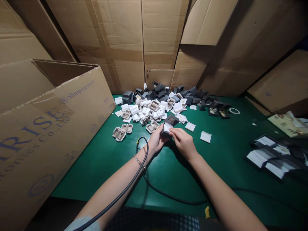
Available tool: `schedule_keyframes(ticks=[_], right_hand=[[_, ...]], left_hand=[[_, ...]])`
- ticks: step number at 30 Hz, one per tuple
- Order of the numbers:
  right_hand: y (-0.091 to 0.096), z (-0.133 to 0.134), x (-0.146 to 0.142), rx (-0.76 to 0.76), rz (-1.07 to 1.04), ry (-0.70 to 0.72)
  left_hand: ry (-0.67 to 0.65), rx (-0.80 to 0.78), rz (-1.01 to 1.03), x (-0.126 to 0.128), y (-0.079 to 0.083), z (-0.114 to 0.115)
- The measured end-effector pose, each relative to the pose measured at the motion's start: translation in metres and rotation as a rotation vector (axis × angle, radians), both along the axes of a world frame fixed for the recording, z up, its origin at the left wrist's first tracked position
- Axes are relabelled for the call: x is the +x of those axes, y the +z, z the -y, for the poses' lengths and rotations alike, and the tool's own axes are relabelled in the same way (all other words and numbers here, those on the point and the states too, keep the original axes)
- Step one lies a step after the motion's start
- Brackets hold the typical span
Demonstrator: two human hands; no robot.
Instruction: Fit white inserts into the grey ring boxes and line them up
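Note:
Both my hands meet over the green table (pixel 216 160) just in front of a heap of small parts. My left hand (pixel 157 138) grips a small dark grey box (pixel 169 123) with a white insert showing in it. My right hand (pixel 183 141) pinches the same box from the right, fingers closed on its near edge. Behind it lies a pile of white card inserts (pixel 146 112), with a pile of dark grey boxes (pixel 168 91) farther back.
A large open cardboard carton (pixel 48 122) printed with blue lettering stands at the left. Flattened cardboard sheets (pixel 156 41) lean along the back. A stack of dark trays with white labels (pixel 274 157) lies at right. A black cable (pixel 144 179) runs over my left arm and the table.

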State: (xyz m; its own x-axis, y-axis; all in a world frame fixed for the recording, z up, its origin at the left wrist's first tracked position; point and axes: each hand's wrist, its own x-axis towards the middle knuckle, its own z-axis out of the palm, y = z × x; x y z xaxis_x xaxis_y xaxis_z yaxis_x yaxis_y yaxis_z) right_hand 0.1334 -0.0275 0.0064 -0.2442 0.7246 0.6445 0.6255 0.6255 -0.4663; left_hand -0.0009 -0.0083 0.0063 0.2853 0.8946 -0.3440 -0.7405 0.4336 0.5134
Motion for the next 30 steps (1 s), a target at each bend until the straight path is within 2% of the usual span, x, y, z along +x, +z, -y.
schedule_keyframes(ticks=[8, 15, 25, 30], right_hand=[[0.001, 0.0, 0.0, 0.002, 0.009, -0.002], [-0.003, -0.002, 0.002, 0.01, 0.015, 0.0], [0.003, -0.002, 0.004, -0.042, -0.022, 0.043], [0.0, -0.003, 0.003, -0.03, -0.027, 0.024]], left_hand=[[-0.016, -0.005, -0.007, 0.0, -0.004, -0.001], [0.027, -0.033, 0.008, 0.002, 0.003, 0.001], [0.045, -0.108, 0.033, 0.001, 0.01, 0.001], [0.034, -0.072, 0.054, 0.0, 0.007, -0.001]])
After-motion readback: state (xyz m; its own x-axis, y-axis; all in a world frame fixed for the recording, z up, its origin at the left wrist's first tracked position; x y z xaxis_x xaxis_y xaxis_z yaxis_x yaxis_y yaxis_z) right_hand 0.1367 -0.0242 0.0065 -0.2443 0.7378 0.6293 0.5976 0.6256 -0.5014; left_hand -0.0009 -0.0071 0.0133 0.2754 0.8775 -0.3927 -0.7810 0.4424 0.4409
